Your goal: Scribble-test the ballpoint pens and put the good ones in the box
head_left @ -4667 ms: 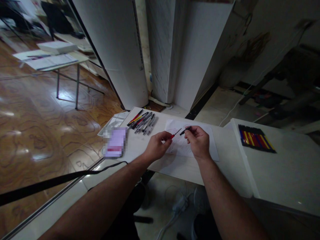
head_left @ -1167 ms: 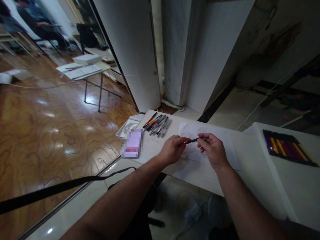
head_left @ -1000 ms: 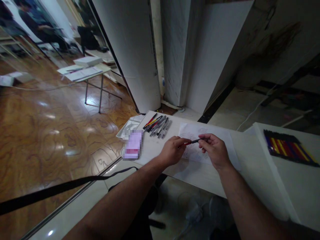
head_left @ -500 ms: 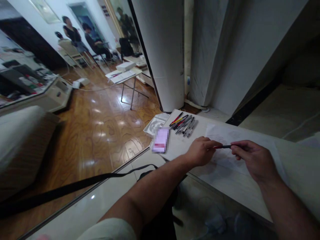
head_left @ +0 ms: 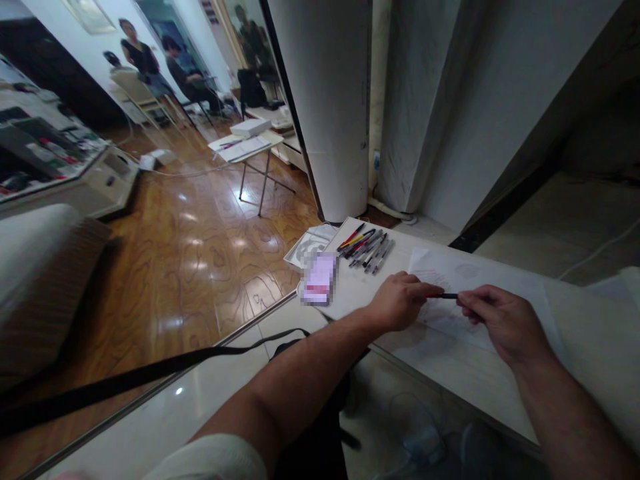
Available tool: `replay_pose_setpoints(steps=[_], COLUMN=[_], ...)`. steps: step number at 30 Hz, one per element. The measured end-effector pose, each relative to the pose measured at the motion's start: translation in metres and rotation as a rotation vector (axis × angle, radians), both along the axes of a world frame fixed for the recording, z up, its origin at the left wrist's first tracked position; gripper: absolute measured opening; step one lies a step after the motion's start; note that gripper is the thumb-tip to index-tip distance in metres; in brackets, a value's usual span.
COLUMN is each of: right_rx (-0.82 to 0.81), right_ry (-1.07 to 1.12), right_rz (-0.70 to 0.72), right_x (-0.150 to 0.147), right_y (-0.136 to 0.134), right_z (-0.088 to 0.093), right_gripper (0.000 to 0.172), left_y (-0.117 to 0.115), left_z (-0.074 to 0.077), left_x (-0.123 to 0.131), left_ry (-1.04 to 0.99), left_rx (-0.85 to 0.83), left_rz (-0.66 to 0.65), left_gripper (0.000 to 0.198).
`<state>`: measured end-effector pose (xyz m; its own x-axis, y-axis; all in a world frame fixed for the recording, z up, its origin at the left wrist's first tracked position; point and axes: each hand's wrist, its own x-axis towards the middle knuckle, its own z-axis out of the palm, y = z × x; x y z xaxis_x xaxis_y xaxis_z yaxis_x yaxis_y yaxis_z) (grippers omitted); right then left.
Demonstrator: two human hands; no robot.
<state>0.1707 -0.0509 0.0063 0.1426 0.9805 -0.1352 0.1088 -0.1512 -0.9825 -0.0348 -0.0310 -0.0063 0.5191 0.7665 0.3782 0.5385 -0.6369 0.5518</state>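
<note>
A dark pen with a red part (head_left: 450, 295) is held level between both hands, above a white sheet (head_left: 467, 270) bearing scribbled marks. My left hand (head_left: 403, 301) has its fingers closed on the pen's red end. The other, dark end is pinched by my right hand (head_left: 493, 317). To the left on the narrow pale table (head_left: 400, 243) lies a pile of several pens (head_left: 367, 248). A phone (head_left: 320, 279) with a blurred, purplish screen rests at the table's left end.
Papers with a grey drawing (head_left: 305, 250) stick out beyond the phone. A thick pale column (head_left: 340, 120) rises behind the table. Further off stand a small folding table (head_left: 245, 148) and a person (head_left: 140, 57), with another person seated (head_left: 193, 80). A black strap (head_left: 200, 353) crosses the lower left.
The two hands are slightly closer together on the pen, and less of its red part shows. The camera view has shifted a little.
</note>
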Motion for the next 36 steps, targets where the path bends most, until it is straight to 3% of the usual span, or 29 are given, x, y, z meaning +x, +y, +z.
replay_pose_setpoints(steps=[8, 13, 22, 30, 34, 36], right_rx=[-0.051, 0.036, 0.045, -0.047, 0.000, 0.036], right_ry=[-0.099, -0.056, -0.204, -0.348, -0.286, -0.296], right_rz=[0.035, 0.076, 0.072, 0.104, 0.088, 0.095], right_x=[0.001, 0.008, 0.009, 0.012, 0.010, 0.011], right_y=[-0.002, -0.002, -0.002, -0.002, -0.002, -0.001], right_z=[0.000, 0.002, 0.006, -0.002, 0.003, 0.003], right_gripper=[0.038, 0.049, 0.029, 0.040, 0.045, 0.038], left_y=[0.001, 0.002, 0.000, 0.000, 0.000, -0.001], left_z=[0.000, -0.001, 0.001, 0.000, 0.000, 0.001], left_x=[-0.001, -0.002, -0.001, -0.003, -0.004, -0.004], left_ry=[0.005, 0.014, 0.029, 0.086, 0.105, 0.113], left_rx=[0.001, -0.015, -0.019, -0.015, -0.025, -0.031], left_rz=[-0.006, 0.014, -0.010, -0.032, -0.021, -0.013], left_gripper=[0.035, 0.036, 0.034, 0.034, 0.034, 0.033])
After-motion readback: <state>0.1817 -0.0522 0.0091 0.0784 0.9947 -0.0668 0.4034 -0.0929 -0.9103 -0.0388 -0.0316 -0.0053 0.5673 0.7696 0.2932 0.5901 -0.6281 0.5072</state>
